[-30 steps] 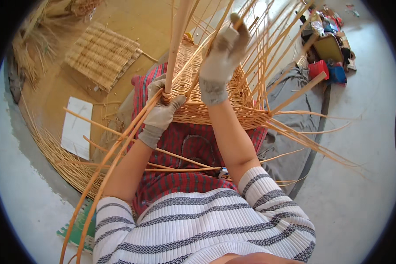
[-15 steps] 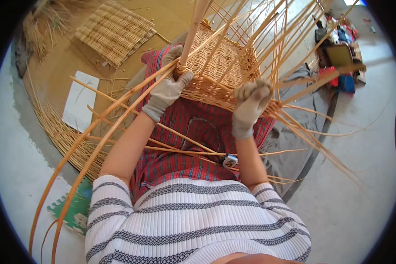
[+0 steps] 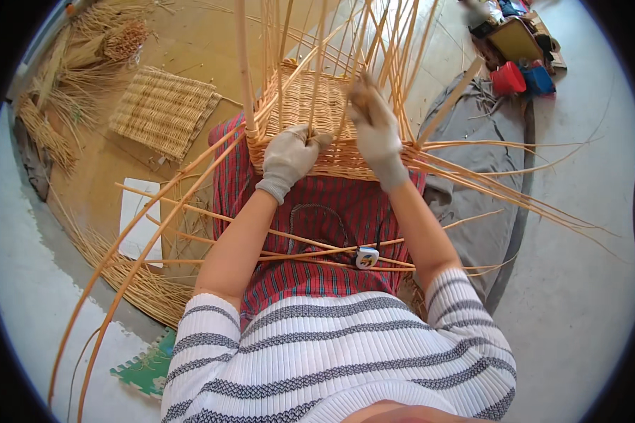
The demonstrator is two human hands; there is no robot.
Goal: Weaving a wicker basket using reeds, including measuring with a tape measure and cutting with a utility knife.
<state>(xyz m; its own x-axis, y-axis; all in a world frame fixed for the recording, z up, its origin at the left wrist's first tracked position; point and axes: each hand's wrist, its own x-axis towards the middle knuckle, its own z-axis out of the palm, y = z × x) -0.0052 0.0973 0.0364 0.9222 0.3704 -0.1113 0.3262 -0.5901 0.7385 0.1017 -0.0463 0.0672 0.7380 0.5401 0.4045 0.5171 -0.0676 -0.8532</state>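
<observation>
A woven wicker basket (image 3: 303, 106) with tall upright willow rods rests on the red checked cloth (image 3: 317, 211) over my lap. My left hand (image 3: 291, 156), in a pale work glove, is closed at the basket's near wall, thumb and fingers pinched round an upright rod (image 3: 320, 77). My right hand (image 3: 377, 130), gloved too, is raised over the right part of the near wall, among the rods. Its fingers are smeared by motion, so their grip cannot be made out. A thick corner post (image 3: 244, 63) stands left of my left hand.
Long loose rods (image 3: 130, 240) arch out to the left, others (image 3: 501, 194) to the right. A small tape measure (image 3: 366, 258) lies on my lap across thin rods. A woven panel (image 3: 164, 111), a white board (image 3: 138, 222) and willow bundles (image 3: 123, 42) lie at left; a red bucket (image 3: 508, 79) stands far right.
My left hand has left the corner post and moved right along the near wall to an upright rod. My right hand has moved up and left from the right corner. The view has shifted.
</observation>
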